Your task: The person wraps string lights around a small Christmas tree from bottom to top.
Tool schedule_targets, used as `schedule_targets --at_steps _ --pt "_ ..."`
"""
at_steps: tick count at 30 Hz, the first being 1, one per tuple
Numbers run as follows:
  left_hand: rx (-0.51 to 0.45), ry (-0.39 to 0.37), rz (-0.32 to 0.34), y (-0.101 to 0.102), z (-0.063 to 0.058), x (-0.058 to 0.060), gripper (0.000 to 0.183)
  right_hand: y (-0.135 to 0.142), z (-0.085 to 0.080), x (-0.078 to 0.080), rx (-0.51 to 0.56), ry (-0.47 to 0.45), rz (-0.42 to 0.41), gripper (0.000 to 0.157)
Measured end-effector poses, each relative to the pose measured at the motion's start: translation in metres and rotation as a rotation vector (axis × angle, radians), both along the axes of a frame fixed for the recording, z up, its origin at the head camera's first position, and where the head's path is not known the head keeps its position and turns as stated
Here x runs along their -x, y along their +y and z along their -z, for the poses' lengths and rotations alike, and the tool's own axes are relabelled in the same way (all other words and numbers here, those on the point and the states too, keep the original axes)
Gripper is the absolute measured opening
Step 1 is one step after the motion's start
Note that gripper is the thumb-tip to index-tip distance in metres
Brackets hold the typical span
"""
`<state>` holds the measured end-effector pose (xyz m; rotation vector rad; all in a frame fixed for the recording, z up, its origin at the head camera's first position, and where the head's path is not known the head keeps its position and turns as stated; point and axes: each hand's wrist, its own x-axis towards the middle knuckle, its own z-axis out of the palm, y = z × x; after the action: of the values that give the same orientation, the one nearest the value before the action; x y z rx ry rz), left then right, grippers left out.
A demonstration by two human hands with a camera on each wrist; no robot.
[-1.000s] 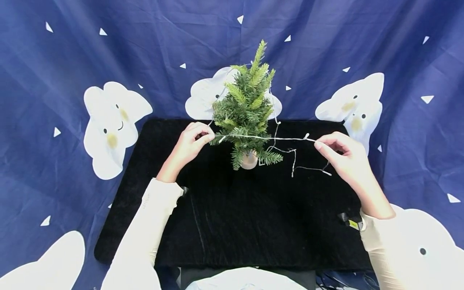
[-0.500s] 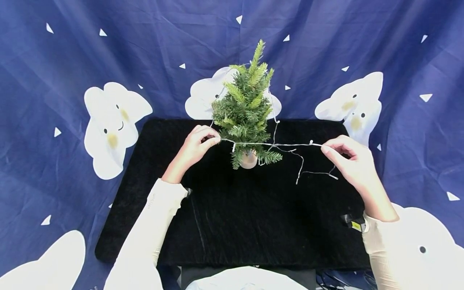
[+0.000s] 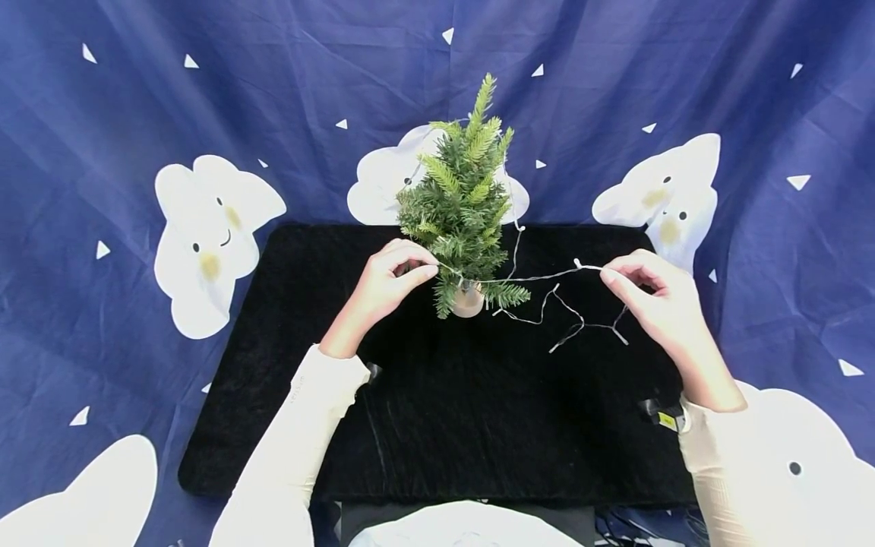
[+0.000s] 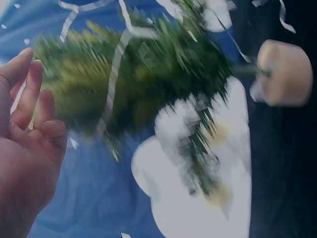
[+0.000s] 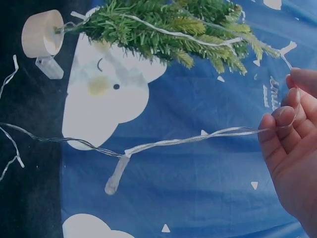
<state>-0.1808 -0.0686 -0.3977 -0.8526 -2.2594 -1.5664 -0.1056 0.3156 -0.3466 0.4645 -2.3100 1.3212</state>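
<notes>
A small green artificial Christmas tree (image 3: pixel 456 205) stands upright on a round wooden base (image 3: pixel 467 302). In front of its lower branches, a thin white string of fairy lights (image 3: pixel 540 278) sags between the two hands. My left hand (image 3: pixel 386 285) pinches the string close to the tree's lower left. At the right, my right hand (image 3: pixel 659 304) pinches the same string beside a small bulb (image 3: pixel 577 264). More wire passes behind the tree. In the right wrist view, the wire runs over the fingers (image 5: pixel 285 116). The left wrist view is blurred, and the left fingertips' hold is unclear there.
A black cloth-covered table (image 3: pixel 437 425) lies under the tree. A loose tail of the light string (image 3: pixel 581 323) hangs or lies below the right hand. A small clear box (image 5: pixel 49 68) sits by the base. Behind is a blue curtain (image 3: pixel 307 68) with white clouds.
My left hand has moved right and slightly nearer. The stretched string has dropped from the lower branches toward the base and gone slack. My right hand has shifted only a little.
</notes>
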Motion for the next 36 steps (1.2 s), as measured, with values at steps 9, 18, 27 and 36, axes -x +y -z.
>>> schedule_targets --at_steps 9,18,27,36 --pt "0.015 0.050 0.204 0.055 -0.039 -0.020 0.007 -0.008 -0.005 0.000 -0.040 0.005 -0.007 0.003" --pt "0.074 0.084 0.320 0.111 -0.061 -0.014 0.014 -0.009 0.001 0.003 -0.073 0.030 -0.018 0.005" --pt "0.260 0.030 0.283 0.140 -0.064 -0.005 0.019 -0.013 -0.004 0.001 -0.102 0.030 -0.027 0.007" --pt "0.383 0.109 0.246 0.149 -0.061 0.002 0.015 -0.012 -0.006 0.000 -0.114 0.042 -0.025 0.010"
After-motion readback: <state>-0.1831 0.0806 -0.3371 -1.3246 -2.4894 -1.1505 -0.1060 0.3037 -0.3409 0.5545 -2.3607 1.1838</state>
